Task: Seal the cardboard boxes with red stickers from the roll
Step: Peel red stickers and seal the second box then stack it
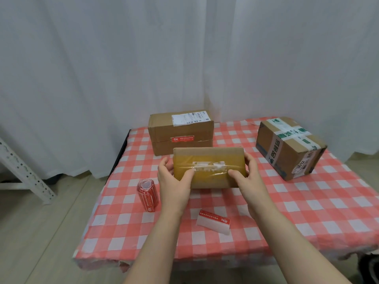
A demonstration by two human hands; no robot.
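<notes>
Head view: left hand (174,181) and right hand (246,177) grasp middle box (209,167) by ends, steadying it on surface (307,212). Peeled sticker (214,221) near; roll (148,194) left.

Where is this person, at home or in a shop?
Probably a home packing corner, though that is a guess. A checked tablecloth covers the small table, white curtains hang behind, and a few boxes sit by a sticker roll.
</notes>
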